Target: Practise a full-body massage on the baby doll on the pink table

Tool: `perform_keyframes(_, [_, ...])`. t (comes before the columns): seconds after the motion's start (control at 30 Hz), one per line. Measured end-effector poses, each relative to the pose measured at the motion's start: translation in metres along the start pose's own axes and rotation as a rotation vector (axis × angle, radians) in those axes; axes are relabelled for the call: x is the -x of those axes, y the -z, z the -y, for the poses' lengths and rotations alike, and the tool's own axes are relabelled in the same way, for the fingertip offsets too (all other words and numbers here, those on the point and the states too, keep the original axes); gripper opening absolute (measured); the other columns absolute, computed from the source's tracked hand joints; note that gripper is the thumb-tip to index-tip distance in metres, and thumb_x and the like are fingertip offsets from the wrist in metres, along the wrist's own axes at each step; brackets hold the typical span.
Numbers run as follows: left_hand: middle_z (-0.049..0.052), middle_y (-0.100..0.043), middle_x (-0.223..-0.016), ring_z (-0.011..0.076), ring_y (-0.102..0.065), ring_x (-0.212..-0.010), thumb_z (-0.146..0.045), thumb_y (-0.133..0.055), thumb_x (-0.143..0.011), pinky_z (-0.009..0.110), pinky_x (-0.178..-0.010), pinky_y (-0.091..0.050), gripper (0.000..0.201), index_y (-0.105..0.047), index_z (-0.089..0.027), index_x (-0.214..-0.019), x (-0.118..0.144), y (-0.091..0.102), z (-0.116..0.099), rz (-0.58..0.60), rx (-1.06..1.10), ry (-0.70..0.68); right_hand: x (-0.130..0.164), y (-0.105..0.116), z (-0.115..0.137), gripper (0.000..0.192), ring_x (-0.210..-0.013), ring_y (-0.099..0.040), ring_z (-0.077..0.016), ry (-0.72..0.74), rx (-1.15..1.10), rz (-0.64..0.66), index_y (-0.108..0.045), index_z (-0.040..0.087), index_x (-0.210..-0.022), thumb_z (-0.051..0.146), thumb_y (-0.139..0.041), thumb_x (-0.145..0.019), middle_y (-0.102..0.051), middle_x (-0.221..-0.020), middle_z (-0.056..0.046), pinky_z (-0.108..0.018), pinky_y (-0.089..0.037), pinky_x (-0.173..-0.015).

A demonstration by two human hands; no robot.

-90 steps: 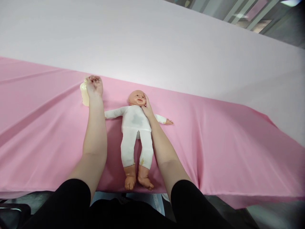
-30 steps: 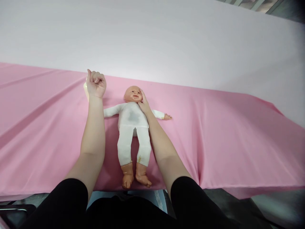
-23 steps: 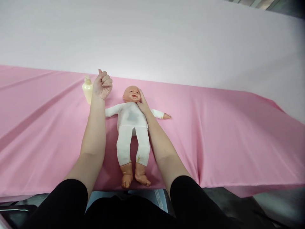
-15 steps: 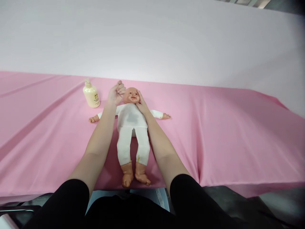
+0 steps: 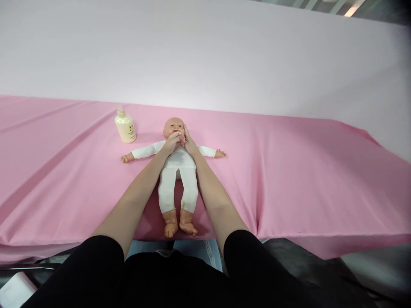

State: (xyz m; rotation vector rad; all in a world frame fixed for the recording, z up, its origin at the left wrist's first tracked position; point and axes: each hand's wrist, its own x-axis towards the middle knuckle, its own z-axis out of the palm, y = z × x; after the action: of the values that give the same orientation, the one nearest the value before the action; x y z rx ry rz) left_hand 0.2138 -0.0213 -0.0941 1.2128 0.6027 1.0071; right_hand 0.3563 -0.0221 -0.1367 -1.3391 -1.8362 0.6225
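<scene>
While both hands are meeting at the doll's (image 5: 178, 164) chin and hiding its mouth, the left hand (image 5: 171, 143) is curling loosely and the right hand (image 5: 190, 145) is pressing its fingers together; whether either is pinching is unclear. The hard-headed doll in soft white clothing is lying at centre on smooth pink cloth (image 5: 305, 171), a rounded cream bottle (image 5: 125, 127) standing at its 10 o'clock.

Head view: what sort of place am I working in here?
Probably an infant-care practice station, not a home. A baby doll lies face up on a pink sheet over a long table, a cream bottle beside it, both hands at its chin.

Staged training/demo room: long table w/ pink cloth (image 5: 305, 171), practice baby doll (image 5: 177, 171), lotion bottle (image 5: 125, 128)
</scene>
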Motion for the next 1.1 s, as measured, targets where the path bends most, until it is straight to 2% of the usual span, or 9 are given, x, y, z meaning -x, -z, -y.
perform_keyframes(0.1, [-0.003, -0.057, -0.067, 0.01, -0.053, -0.057, 0.004, -0.042, -0.062, 0.025, -0.066, -0.046, 0.027, -0.053, -0.017, -0.075, 0.001, -0.003, 0.003, -0.027, -0.215, -0.059, 0.006, -0.002, -0.002, 0.071, -0.134, -0.06, -0.0269, -0.055, 0.0, -0.059, -0.008, 0.022, -0.166, 0.041, -0.031, -0.101, -0.055, -0.153, -0.006, -0.048, -0.046, -0.116])
perform_keyframes(0.17, [-0.002, -0.058, -0.07, 0.0117, -0.055, -0.063, 0.004, -0.041, -0.062, 0.027, -0.07, -0.047, 0.029, -0.056, -0.016, -0.075, 0.004, -0.003, 0.005, -0.029, -0.293, -0.099, 0.008, -0.004, -0.003, 0.071, -0.131, -0.062, -0.0312, -0.059, 0.046, -0.05, -0.011, 0.019, -0.165, 0.044, -0.028, -0.101, -0.061, -0.147, -0.009, -0.052, -0.046, -0.113])
perform_keyframes(0.3, [0.002, -0.064, -0.081, 0.0178, -0.059, -0.081, 0.003, -0.041, -0.065, 0.033, -0.084, -0.047, 0.03, -0.06, -0.018, -0.076, 0.011, -0.001, 0.007, -0.002, -0.605, -0.274, 0.013, -0.007, -0.006, 0.072, -0.139, -0.055, -0.0354, -0.06, 0.108, -0.072, -0.018, 0.016, -0.164, 0.047, -0.027, -0.1, -0.056, -0.152, -0.013, -0.056, -0.043, -0.115])
perform_keyframes(0.4, [0.006, -0.067, -0.089, 0.0217, -0.061, -0.091, 0.0, -0.041, -0.069, 0.038, -0.092, -0.048, 0.029, -0.061, -0.019, -0.079, 0.017, 0.002, 0.011, 0.029, -0.885, -0.397, 0.018, -0.008, -0.006, 0.068, -0.145, -0.049, -0.0311, -0.003, 0.103, -0.085, -0.031, 0.015, -0.159, 0.045, -0.028, -0.099, -0.053, -0.155, -0.012, -0.053, -0.037, -0.122])
perform_keyframes(0.53, [0.01, -0.068, -0.105, 0.0249, -0.06, -0.106, -0.004, -0.042, -0.077, 0.044, -0.106, -0.044, 0.03, -0.065, -0.019, -0.091, 0.025, 0.008, 0.017, 0.05, -1.066, -0.45, 0.028, -0.009, -0.001, 0.06, -0.152, -0.04, -0.0238, -0.022, 0.12, -0.062, -0.046, 0.017, -0.152, 0.037, -0.029, -0.097, -0.051, -0.157, -0.007, -0.047, -0.019, -0.132])
perform_keyframes(0.67, [0.012, -0.068, -0.12, 0.0278, -0.054, -0.123, -0.011, -0.046, -0.084, 0.046, -0.116, -0.032, 0.028, -0.067, -0.019, -0.101, 0.036, 0.01, 0.018, 0.016, -1.196, -0.44, 0.042, -0.007, 0.006, 0.059, -0.151, -0.04, -0.0202, -0.03, 0.093, -0.025, -0.047, 0.02, -0.152, 0.037, -0.03, -0.098, -0.05, -0.158, -0.006, -0.043, -0.016, -0.133])
perform_keyframes(0.83, [0.012, -0.061, -0.142, 0.0285, -0.045, -0.14, -0.019, -0.044, -0.092, 0.046, -0.122, -0.025, 0.034, -0.067, -0.018, -0.118, 0.052, 0.006, 0.015, -0.078, -1.254, -0.351, 0.059, -0.003, 0.015, 0.066, -0.155, -0.032, -0.0209, -0.081, 0.014, -0.012, -0.042, 0.024, -0.155, 0.057, -0.032, -0.099, -0.044, -0.162, -0.005, -0.044, -0.015, -0.133])
perform_keyframes(0.97, [0.01, -0.051, -0.156, 0.0297, -0.033, -0.153, -0.022, -0.043, -0.096, 0.053, -0.127, -0.016, 0.043, -0.062, -0.02, -0.134, 0.065, 0.002, 0.013, -0.065, -1.258, -0.253, 0.071, -0.003, 0.02, 0.075, -0.157, -0.028, -0.0193, -0.081, -0.047, -0.007, -0.04, 0.024, -0.156, 0.069, -0.03, -0.097, -0.041, -0.164, -0.006, -0.043, -0.013, -0.133])
perform_keyframes(1.1, [0.01, -0.042, -0.163, 0.0325, -0.025, -0.157, -0.025, -0.042, -0.097, 0.059, -0.127, -0.013, 0.05, -0.056, -0.022, -0.145, 0.079, -0.001, 0.013, -0.025, -1.303, -0.205, 0.084, -0.005, 0.023, 0.087, -0.159, -0.022, -0.0186, -0.134, -0.04, 0.005, -0.037, 0.016, -0.158, 0.074, -0.026, -0.095, -0.031, -0.168, -0.009, -0.038, -0.011, -0.133])
